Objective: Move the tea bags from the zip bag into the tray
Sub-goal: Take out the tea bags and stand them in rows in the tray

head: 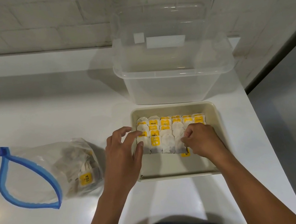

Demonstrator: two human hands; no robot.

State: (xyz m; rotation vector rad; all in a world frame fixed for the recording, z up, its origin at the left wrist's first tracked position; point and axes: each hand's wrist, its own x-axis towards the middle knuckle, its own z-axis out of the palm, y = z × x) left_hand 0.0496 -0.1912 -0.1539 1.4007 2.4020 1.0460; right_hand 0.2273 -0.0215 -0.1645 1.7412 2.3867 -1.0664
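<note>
Tea bags point(165, 137) with yellow tags are laid in overlapping rows across the far half of one cream tray point(181, 173), six columns wide; the exact number cannot be counted, since part is hidden by the hands. The near half of the tray floor is bare except for one yellow tag point(185, 154) below the right hand. The left hand point(124, 152) is held over the tray's left rim with fingers spread and loosely curled, the fingertips touching the leftmost bags, nothing being gripped. The right hand point(200, 140) is curled nearly shut, and a tea bag in the front row is pinched at its fingertips. One zip bag point(44, 174) with a blue seal is lying open on the white bench point(48, 106) to the left, more tea bags being bunched at its closed end. One clear plastic box point(174, 74) is standing just behind the tray, its lid propped upright.
</note>
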